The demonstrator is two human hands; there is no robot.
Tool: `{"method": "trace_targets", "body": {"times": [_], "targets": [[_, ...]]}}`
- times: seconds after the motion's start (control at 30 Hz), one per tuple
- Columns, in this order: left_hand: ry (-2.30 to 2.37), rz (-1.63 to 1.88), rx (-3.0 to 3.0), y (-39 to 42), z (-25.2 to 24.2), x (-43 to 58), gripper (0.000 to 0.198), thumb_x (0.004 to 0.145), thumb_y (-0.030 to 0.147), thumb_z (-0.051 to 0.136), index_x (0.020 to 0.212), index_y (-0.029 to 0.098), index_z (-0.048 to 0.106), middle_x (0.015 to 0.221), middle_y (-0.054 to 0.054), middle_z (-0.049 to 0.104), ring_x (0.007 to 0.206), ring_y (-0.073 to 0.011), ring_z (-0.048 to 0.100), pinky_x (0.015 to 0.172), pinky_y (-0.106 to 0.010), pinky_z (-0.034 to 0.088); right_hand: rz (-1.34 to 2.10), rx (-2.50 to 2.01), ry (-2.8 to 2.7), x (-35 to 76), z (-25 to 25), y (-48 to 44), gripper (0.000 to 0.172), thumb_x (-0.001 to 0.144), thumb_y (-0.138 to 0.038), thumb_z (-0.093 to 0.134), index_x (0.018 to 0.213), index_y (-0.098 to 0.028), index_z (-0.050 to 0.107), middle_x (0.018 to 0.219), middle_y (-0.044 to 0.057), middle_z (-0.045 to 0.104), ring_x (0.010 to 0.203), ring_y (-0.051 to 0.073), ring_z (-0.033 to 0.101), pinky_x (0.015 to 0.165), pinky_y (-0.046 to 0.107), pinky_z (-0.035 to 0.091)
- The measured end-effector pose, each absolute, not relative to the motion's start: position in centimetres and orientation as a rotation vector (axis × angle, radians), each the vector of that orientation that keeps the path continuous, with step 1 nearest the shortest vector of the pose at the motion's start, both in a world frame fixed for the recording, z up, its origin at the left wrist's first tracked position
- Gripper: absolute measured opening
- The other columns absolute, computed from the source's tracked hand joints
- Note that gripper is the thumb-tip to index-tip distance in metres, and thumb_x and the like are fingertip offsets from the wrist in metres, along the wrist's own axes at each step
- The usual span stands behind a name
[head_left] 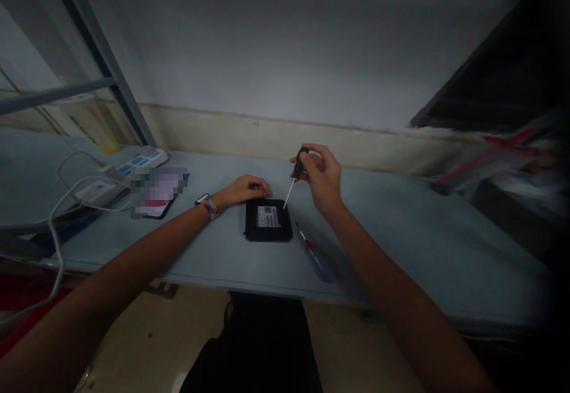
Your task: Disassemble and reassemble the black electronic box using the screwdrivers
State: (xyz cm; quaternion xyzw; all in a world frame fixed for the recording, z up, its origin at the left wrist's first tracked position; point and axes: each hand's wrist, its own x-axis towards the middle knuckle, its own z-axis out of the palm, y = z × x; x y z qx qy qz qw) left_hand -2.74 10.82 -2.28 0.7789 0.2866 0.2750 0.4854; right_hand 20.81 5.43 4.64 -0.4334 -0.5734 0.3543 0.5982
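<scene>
A flat black square device [262,234] with a white label lies on the pale blue table. My right hand [324,179] is closed round the black handle of a screwdriver [300,163], whose thin shaft slants down to the device's upper right corner. My left hand [247,190] rests by the device's upper left edge with its fingers curled; what is under them, if anything, is hidden. Just right of the device lies a second screwdriver [317,257] with a bluish clear handle, its tip pointing up and left.
On the left of the table [200,262] are a phone [162,194], a white power strip [145,160] and white cables. A yellowish cup [107,138] stands farther back. Plastic bags [499,161] lie at the far right, and a wall runs behind the table.
</scene>
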Motion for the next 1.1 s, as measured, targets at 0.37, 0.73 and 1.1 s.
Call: {"method": "trace_targets", "body": {"times": [0.37, 0.73, 1.1], "targets": [[0.615, 0.699, 1.936, 10.5, -2.8, -3.1, 0.021, 0.092, 0.030, 0.072, 0.099, 0.014, 0.084, 0.093, -0.007, 0.084, 0.086, -0.0191, 0.076, 0.083, -0.030, 0.057, 0.499, -0.667, -1.629, 16.9, 3.2, 5.1, 0.037, 0.100, -0.040, 0.078, 0.134, -0.031, 0.065, 0.114, 0.004, 0.080, 0.085, 0.018, 0.080, 0.067, 0.030, 0.067], [0.604, 0.677, 1.991, 10.5, -3.0, -3.1, 0.024, 0.094, 0.028, 0.069, 0.106, 0.013, 0.084, 0.098, -0.009, 0.085, 0.087, -0.0195, 0.077, 0.082, -0.030, 0.057, 0.400, -0.695, -1.705, 17.3, 2.4, 5.1, 0.036, 0.102, -0.033, 0.076, 0.136, -0.030, 0.066, 0.111, 0.004, 0.082, 0.089, 0.019, 0.082, 0.077, 0.035, 0.069], [0.616, 0.701, 2.011, 10.6, -3.4, -2.9, 0.020, 0.094, 0.028, 0.071, 0.101, 0.013, 0.082, 0.092, -0.006, 0.083, 0.080, -0.0169, 0.072, 0.076, -0.027, 0.053, 0.347, -0.706, -1.750, 17.4, 1.7, 4.8, 0.036, 0.102, -0.029, 0.075, 0.135, -0.029, 0.061, 0.117, 0.005, 0.082, 0.088, 0.018, 0.081, 0.081, 0.035, 0.067]]}}
